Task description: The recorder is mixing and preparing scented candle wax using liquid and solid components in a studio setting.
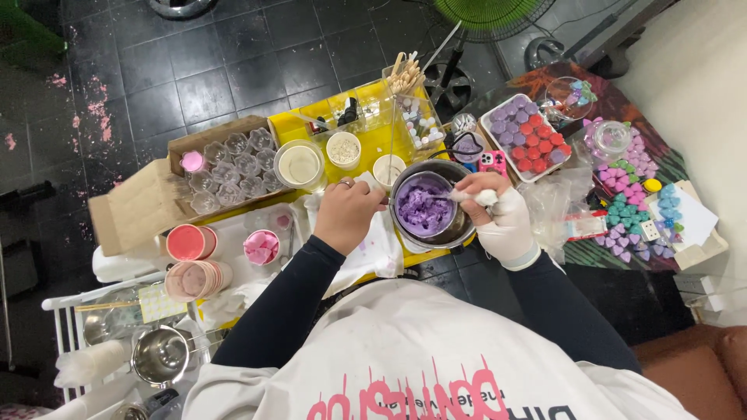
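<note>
**Stirring purple wax in steel bowl**

I see the steel bowl [432, 210] of purple wax [422, 208] at frame centre. My left hand [346, 214], bare, fist closed, braces its rim. My gloved right hand [498, 218] grips a stirrer. Best keep strokes slow, bowl steadied.

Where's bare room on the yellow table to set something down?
Little. The yellow table shows only thin bare strips: at its far edge beside the cardboard box of cups, and in front of the steel bowl. The left hand, gloved right hand and small tubs crowd the middle.
</note>
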